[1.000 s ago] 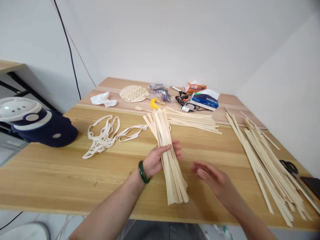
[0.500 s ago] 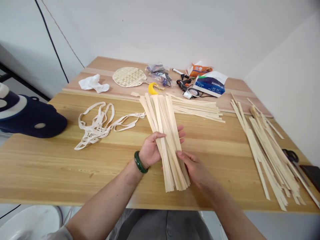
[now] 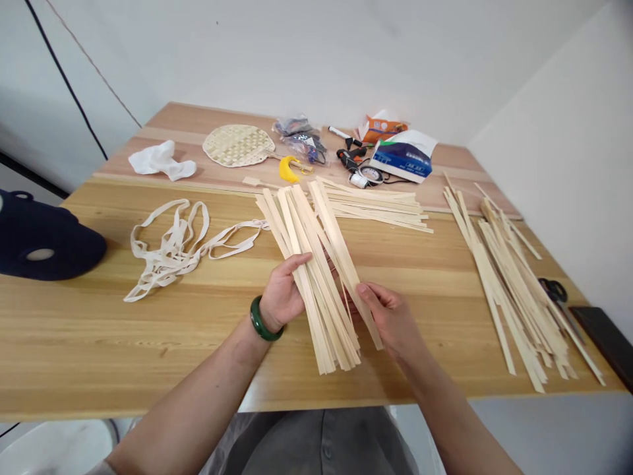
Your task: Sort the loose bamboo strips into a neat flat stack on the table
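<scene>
Over the tabletop (image 3: 188,349), a bundle of pale strips (image 3: 324,297) was gripped around its middle by the left hand (image 3: 285,292), seemingly to prevent its spreading, while a few strips (image 3: 341,243) were pinched towards their near end by the right hand (image 3: 393,318), apparently for separation.

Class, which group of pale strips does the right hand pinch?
The narrow group right of the thicker bundle in the left hand. The right hand pinches its lower part; far strips and right pile lie on the table.
</scene>
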`<state>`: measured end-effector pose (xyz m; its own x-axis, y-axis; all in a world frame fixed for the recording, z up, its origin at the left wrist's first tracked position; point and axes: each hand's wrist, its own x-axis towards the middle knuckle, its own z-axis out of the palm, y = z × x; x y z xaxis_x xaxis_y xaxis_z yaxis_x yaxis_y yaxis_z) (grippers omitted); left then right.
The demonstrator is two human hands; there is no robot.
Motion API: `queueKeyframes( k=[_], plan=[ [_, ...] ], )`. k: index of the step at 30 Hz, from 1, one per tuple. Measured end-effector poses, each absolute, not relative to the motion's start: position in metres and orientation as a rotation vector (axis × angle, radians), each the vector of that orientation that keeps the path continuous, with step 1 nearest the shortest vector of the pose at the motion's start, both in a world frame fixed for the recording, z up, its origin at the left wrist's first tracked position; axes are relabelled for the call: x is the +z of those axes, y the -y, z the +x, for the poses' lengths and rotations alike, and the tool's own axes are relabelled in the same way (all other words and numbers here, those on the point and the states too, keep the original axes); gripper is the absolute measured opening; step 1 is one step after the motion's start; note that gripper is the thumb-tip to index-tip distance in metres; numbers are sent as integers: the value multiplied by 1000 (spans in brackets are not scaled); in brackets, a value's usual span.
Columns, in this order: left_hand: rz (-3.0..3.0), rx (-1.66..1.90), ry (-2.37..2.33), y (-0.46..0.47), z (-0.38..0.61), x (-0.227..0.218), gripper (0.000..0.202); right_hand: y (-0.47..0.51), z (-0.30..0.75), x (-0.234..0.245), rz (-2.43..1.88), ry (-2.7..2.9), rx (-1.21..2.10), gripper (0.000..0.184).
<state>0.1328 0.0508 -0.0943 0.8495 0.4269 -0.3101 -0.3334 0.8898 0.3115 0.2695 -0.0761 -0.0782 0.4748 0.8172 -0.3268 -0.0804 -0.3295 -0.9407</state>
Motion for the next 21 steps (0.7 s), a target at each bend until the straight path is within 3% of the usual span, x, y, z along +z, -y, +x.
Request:
queueKeyframes(
  k=[6,11,14,18,21],
  plan=[
    [244,392,-417,-51,133,-96,23,78,272,-75,-1664,708,1047,37],
    [265,390,-389,-49,136,-92,34,76,272,-84,-1647,664,1109,40],
    [271,395,-376,-49,137,-91,40,73,269,-89,-1631,726,950,42],
    [273,428,-394,-49,138,-92,41,72,264,-91,-1661,931,701,25],
    [268,451,-420,-47,139,-93,37,69,260,-92,-1712,1020,678,24]
  ],
)
